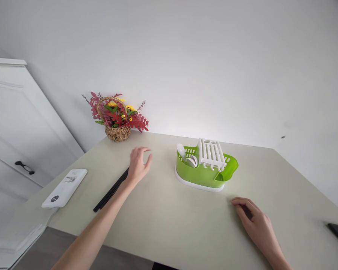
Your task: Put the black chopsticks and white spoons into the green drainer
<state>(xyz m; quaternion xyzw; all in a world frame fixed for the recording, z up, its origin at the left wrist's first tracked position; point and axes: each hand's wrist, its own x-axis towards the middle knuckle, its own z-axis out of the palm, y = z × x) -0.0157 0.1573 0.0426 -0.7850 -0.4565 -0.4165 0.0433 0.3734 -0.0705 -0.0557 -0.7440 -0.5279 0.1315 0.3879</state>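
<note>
Table (163, 221): beneath the green caddy (198, 177); near corners cut off.
Green caddy: upright on the table; interior partly hidden by its white rack (211, 152).
Left hand (139, 163): left of caddy; thumb and forefinger wide apart.
Right hand (255, 219): nearer than caddy, rightward; fingers curled narrow, grip cannot be told.
Black sticks (111, 190): left of caddy; far ends hidden, count unclear.
White spoons (192, 162): in caddy's left end, partly hidden.

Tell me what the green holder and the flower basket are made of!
The green holder looks like smooth plastic: slightly shiny, with neat, even holes. The flower basket looks like dull, rough straw or cane, since woven strands show, though it could be imitation.
</note>
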